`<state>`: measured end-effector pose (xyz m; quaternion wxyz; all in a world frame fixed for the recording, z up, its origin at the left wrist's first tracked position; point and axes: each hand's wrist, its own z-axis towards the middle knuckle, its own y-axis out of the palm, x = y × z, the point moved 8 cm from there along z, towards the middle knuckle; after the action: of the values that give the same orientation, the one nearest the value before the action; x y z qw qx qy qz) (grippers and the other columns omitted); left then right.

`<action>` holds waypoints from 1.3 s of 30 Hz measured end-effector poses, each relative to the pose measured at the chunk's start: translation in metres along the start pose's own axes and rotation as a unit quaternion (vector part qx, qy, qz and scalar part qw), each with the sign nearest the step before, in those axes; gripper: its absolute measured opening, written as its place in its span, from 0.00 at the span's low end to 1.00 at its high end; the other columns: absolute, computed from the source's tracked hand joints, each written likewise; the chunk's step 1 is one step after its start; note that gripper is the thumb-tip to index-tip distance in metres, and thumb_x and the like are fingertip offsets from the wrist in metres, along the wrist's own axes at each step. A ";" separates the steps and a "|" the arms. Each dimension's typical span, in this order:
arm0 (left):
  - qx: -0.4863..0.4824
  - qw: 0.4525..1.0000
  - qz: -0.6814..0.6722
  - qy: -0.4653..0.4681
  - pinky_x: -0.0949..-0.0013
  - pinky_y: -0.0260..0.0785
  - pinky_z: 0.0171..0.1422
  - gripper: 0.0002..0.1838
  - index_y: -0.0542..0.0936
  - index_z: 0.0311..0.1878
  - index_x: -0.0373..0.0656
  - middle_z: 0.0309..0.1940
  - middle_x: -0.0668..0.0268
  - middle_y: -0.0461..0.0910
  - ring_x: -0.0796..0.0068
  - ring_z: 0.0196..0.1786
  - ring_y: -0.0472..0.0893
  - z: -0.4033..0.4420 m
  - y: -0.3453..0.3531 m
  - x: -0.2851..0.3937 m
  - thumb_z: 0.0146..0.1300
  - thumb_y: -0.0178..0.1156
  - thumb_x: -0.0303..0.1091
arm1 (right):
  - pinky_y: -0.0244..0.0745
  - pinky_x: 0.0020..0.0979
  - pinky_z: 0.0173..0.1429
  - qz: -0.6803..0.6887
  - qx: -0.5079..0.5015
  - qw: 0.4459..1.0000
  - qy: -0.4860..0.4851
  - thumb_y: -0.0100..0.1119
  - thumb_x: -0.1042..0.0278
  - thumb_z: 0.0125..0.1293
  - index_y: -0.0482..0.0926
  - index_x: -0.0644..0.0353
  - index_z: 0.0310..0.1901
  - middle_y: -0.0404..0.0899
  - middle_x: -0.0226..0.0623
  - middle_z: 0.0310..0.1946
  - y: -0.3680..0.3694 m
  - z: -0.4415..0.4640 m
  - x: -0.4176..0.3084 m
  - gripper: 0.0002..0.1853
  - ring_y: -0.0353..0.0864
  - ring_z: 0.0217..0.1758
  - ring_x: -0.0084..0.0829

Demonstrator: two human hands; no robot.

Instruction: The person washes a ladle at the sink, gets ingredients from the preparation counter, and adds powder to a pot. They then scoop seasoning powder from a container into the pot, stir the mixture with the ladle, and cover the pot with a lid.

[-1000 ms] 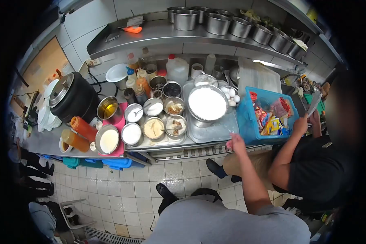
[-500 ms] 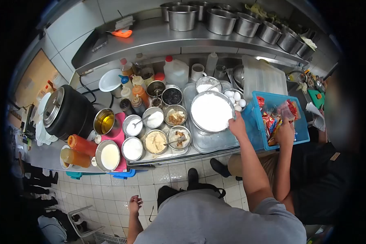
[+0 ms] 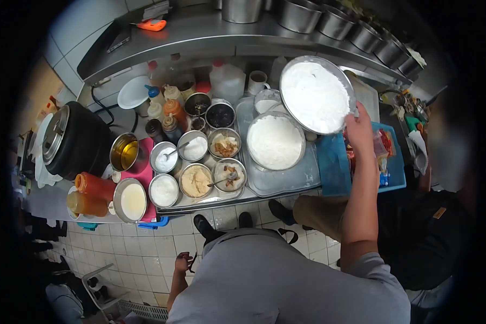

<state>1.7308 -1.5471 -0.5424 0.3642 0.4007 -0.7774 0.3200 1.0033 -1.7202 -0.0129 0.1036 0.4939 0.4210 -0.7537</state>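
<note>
My right hand (image 3: pixel 357 123) grips the lower right rim of a round metal bowl of white powder (image 3: pixel 314 94), held up and tilted above the counter. Just below and left of it, a second bowl of white powder (image 3: pixel 275 141) rests on a shallow tray (image 3: pixel 283 186). The raised bowl partly covers a smaller bowl of white powder (image 3: pixel 267 99). Low at my left side hangs my left hand (image 3: pixel 183 263), away from the counter, with its fingers loosely curled and slightly apart. A dark strap shows beside it; I see nothing held there.
On the right stands a blue bin (image 3: pixel 335 181) of packets, partly behind my forearm. Several small metal bowls (image 3: pixel 163 190), squeeze bottles (image 3: pixel 174 108) and a black pot (image 3: pixel 75 143) crowd the left. A steel shelf (image 3: pixel 210 38) runs above. A person in dark clothes (image 3: pixel 410 237) stands close on my right.
My right hand has lifted the upper bowl up and to the right, uncovering another bowl of white powder beneath. The eggs are now mostly hidden. The other person's hand no longer shows in the bin.
</note>
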 end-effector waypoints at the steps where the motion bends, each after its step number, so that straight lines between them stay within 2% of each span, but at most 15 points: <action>1: 0.066 0.984 -0.111 -0.123 0.60 0.67 0.28 0.14 0.73 0.56 0.50 0.40 0.62 0.82 0.67 0.32 0.82 -0.003 -0.006 0.004 0.69 0.50 0.34 | 0.76 0.32 0.46 0.010 0.002 0.999 -0.043 0.52 0.71 0.61 0.66 0.73 0.65 0.82 0.52 0.42 0.000 0.000 -0.004 0.29 0.83 0.42 0.34; 2: 0.129 0.937 -0.221 -0.238 0.60 0.68 0.32 0.13 0.73 0.56 0.51 0.41 0.63 0.82 0.68 0.34 0.81 -0.012 -0.007 0.006 0.69 0.49 0.35 | 0.76 0.31 0.45 0.022 0.005 0.996 -0.088 0.53 0.71 0.62 0.65 0.72 0.65 0.82 0.51 0.42 0.001 0.001 -0.005 0.29 0.83 0.41 0.32; 3: 0.122 0.938 -0.215 -0.243 0.62 0.68 0.37 0.14 0.74 0.56 0.51 0.41 0.64 0.83 0.70 0.36 0.82 -0.009 -0.007 0.021 0.70 0.48 0.37 | 0.77 0.32 0.45 -0.026 0.015 0.993 -0.117 0.53 0.71 0.61 0.66 0.70 0.65 0.82 0.52 0.42 0.008 0.004 0.015 0.29 0.83 0.40 0.34; 7: 0.111 0.954 -0.191 -0.204 0.65 0.69 0.36 0.13 0.76 0.53 0.49 0.38 0.66 0.84 0.72 0.34 0.82 0.017 -0.003 0.045 0.70 0.50 0.38 | 0.77 0.36 0.48 -0.084 0.035 0.986 -0.137 0.52 0.71 0.61 0.65 0.68 0.65 0.81 0.54 0.45 0.058 -0.035 0.045 0.29 0.84 0.41 0.40; 9: 0.037 0.975 -0.097 -0.197 0.68 0.73 0.41 0.15 0.78 0.47 0.39 0.32 0.63 0.82 0.71 0.35 0.81 0.026 0.005 0.091 0.71 0.53 0.42 | 0.77 0.36 0.48 -0.084 0.032 0.989 -0.117 0.52 0.73 0.61 0.65 0.67 0.66 0.81 0.54 0.45 0.081 -0.050 0.068 0.29 0.84 0.41 0.40; 11: 0.004 0.997 0.013 -0.081 0.71 0.70 0.34 0.14 0.81 0.37 0.39 0.24 0.66 0.81 0.75 0.28 0.80 0.036 0.014 0.192 0.70 0.53 0.40 | 0.76 0.35 0.48 -0.049 0.028 0.995 -0.085 0.52 0.74 0.61 0.64 0.66 0.66 0.81 0.54 0.44 0.096 -0.063 0.077 0.29 0.84 0.40 0.40; 13: -0.038 0.998 0.013 0.043 0.72 0.69 0.33 0.16 0.81 0.36 0.38 0.21 0.66 0.79 0.77 0.25 0.78 0.040 0.031 0.294 0.72 0.53 0.40 | 0.76 0.34 0.46 0.007 0.003 0.999 -0.031 0.52 0.77 0.60 0.64 0.64 0.67 0.81 0.53 0.43 0.108 -0.068 0.100 0.30 0.84 0.39 0.39; 16: -0.083 0.987 -0.050 0.127 0.75 0.68 0.33 0.14 0.80 0.42 0.37 0.23 0.69 0.78 0.82 0.26 0.75 0.039 0.063 0.447 0.73 0.55 0.40 | 0.76 0.35 0.46 0.005 -0.038 0.999 0.005 0.52 0.77 0.60 0.63 0.64 0.68 0.81 0.53 0.43 0.114 -0.082 0.086 0.31 0.84 0.40 0.40; 19: -0.057 0.973 -0.021 0.221 0.76 0.68 0.34 0.15 0.79 0.47 0.37 0.25 0.70 0.78 0.82 0.28 0.76 0.083 0.089 0.521 0.72 0.56 0.41 | 0.76 0.35 0.45 0.021 -0.034 0.999 0.006 0.51 0.76 0.62 0.65 0.63 0.66 0.81 0.50 0.43 0.129 -0.082 0.125 0.28 0.83 0.39 0.38; 20: -0.054 0.977 -0.009 0.205 0.75 0.70 0.35 0.15 0.79 0.49 0.37 0.26 0.69 0.79 0.80 0.29 0.79 0.115 0.098 0.525 0.71 0.56 0.40 | 0.76 0.36 0.45 0.025 -0.027 0.999 0.007 0.51 0.75 0.62 0.66 0.62 0.65 0.81 0.48 0.43 0.129 -0.082 0.133 0.27 0.83 0.38 0.37; 22: -0.015 0.962 0.027 0.272 0.70 0.73 0.38 0.18 0.77 0.53 0.36 0.30 0.64 0.82 0.75 0.30 0.81 0.152 0.107 0.559 0.69 0.57 0.41 | 0.77 0.38 0.44 -0.051 0.030 0.996 -0.061 0.52 0.73 0.62 0.65 0.62 0.66 0.82 0.51 0.40 0.125 -0.089 0.118 0.28 0.84 0.34 0.40; 26: 0.014 0.976 0.078 0.205 0.68 0.74 0.39 0.22 0.75 0.55 0.36 0.33 0.60 0.84 0.72 0.31 0.83 0.212 0.116 0.582 0.67 0.59 0.45 | 0.77 0.41 0.46 -0.012 0.029 0.999 -0.008 0.53 0.71 0.62 0.65 0.62 0.66 0.82 0.54 0.39 0.123 -0.089 0.128 0.28 0.84 0.37 0.45; 32: 0.010 0.947 0.184 0.265 0.66 0.76 0.41 0.19 0.79 0.47 0.37 0.32 0.58 0.84 0.68 0.30 0.86 0.225 0.120 0.610 0.61 0.63 0.42 | 0.77 0.45 0.47 -0.046 0.003 0.998 0.031 0.57 0.65 0.59 0.70 0.63 0.62 0.82 0.56 0.38 0.120 -0.081 0.132 0.28 0.83 0.38 0.51; 34: 0.010 0.947 0.216 0.236 0.63 0.76 0.45 0.18 0.79 0.48 0.38 0.35 0.57 0.85 0.63 0.36 0.86 0.219 0.122 0.618 0.59 0.62 0.40 | 0.76 0.48 0.47 -0.090 -0.015 0.996 -0.014 0.57 0.64 0.57 0.73 0.67 0.56 0.81 0.58 0.37 0.142 -0.065 0.164 0.25 0.82 0.38 0.55; 39: 0.050 0.896 0.313 0.311 0.56 0.74 0.50 0.15 0.78 0.43 0.39 0.36 0.50 0.83 0.51 0.44 0.83 0.237 0.132 0.626 0.54 0.63 0.37 | 0.74 0.52 0.51 -0.169 0.015 0.984 -0.058 0.57 0.63 0.54 0.76 0.74 0.41 0.79 0.63 0.36 0.135 -0.057 0.145 0.20 0.79 0.43 0.61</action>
<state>1.2851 -1.9157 -0.1808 0.4481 0.0343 -0.6926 0.5642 1.0469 -1.7251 -0.2141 -0.0082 0.3729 0.4806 -0.7937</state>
